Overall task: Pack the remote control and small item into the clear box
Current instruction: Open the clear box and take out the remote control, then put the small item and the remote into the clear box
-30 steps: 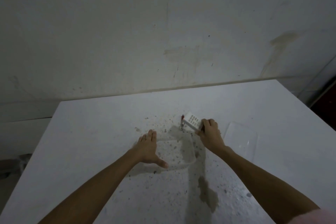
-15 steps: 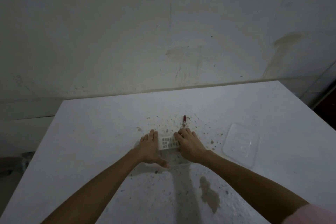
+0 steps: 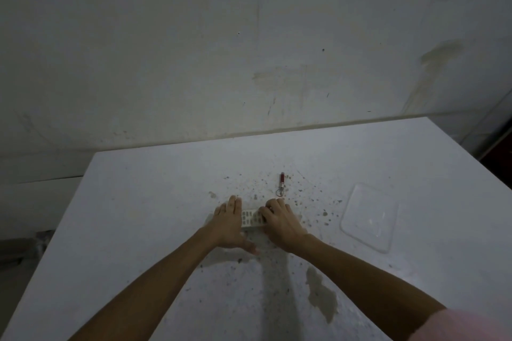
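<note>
The white remote control (image 3: 250, 219) lies flat, buttons up, between my two hands, inside the faint outline of the clear box (image 3: 263, 239) at the table's middle. My right hand (image 3: 281, 223) grips the remote's right end, fingers curled over it. My left hand (image 3: 227, 225) lies flat against the box's left side with its thumb stretched along the front edge. The small item, a red tube on a metal key ring (image 3: 281, 181), lies on the table just beyond my right hand, untouched. The box's walls are hard to make out.
The clear square lid (image 3: 368, 217) lies flat on the table to the right. The white table (image 3: 138, 216) is speckled with dirt, with a dark stain (image 3: 321, 293) near me. A stained wall stands close behind its far edge.
My right hand carried the remote from beside the red item leftward and down into the box, then settled it flat. The left hand stayed at the box's side.
</note>
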